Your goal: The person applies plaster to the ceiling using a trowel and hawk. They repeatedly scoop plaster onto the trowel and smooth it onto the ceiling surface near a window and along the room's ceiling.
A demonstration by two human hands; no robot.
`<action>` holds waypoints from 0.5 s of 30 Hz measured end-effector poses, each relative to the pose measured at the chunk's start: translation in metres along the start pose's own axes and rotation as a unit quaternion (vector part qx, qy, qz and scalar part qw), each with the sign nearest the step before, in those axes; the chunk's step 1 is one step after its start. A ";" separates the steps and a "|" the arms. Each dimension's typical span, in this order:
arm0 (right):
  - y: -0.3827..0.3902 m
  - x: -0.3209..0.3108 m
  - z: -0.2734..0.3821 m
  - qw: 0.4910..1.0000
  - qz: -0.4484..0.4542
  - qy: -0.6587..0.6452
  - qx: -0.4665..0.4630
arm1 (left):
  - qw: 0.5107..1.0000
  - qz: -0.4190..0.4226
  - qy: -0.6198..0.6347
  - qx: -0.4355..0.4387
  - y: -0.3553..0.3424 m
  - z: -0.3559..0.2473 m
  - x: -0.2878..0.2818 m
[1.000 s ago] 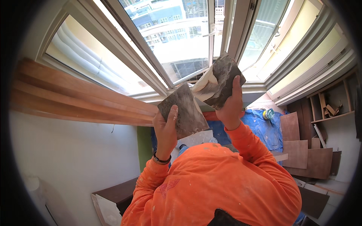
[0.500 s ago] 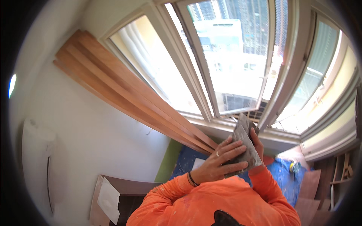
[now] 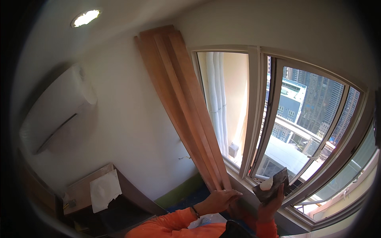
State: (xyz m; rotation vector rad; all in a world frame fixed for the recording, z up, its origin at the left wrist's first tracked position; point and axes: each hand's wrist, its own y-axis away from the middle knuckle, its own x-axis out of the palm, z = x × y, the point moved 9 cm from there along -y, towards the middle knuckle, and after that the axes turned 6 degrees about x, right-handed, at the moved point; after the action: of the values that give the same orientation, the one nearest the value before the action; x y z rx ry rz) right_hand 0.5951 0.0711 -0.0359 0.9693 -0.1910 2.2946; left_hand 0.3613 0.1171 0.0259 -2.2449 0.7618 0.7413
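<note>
My right hand is wrapped round a dark, flat, roughly rectangular plate, raised in front of the window. A pale lump, like putty, shows on the plate's face. My left hand is apart from it, to the left, by the lower end of the long wooden planks. Its fingers point right and are pressed together in a pinch. What they hold, if anything, is too small to make out.
The planks lean against the wall in the corner beside the window frame. An open window sash stands before my right hand. A white air conditioner hangs on the left wall. Below it is brown furniture with a torn white sheet.
My view has swung up and left. My left hand has come off the plate, which it was pressing with spread fingers, and moved left. The right hand still holds the plate.
</note>
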 end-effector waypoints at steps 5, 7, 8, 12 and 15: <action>0.001 0.086 -0.032 0.958 0.196 -0.101 0.183 | 0.927 -0.187 0.282 -0.159 0.009 0.063 -0.088; 0.020 0.114 -0.079 0.933 0.200 -0.108 0.279 | 0.751 -0.251 0.600 -0.113 -0.006 0.085 -0.092; 0.035 0.133 -0.106 0.916 0.202 -0.112 0.327 | 0.739 -0.189 0.630 -0.145 -0.014 0.087 -0.078; 0.036 0.189 -0.067 0.941 0.164 -0.073 0.286 | 0.772 -0.054 0.581 -0.252 0.005 0.129 -0.065; 0.018 0.204 -0.106 0.921 0.273 -0.059 0.272 | 0.783 -0.091 0.564 -0.246 0.023 0.160 -0.110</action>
State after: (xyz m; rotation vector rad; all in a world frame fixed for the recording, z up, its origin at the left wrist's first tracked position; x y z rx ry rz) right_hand 0.4131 0.1965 0.0301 1.4837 0.1649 2.8807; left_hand 0.2243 0.2519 -0.0102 -3.1300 0.8790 -0.7329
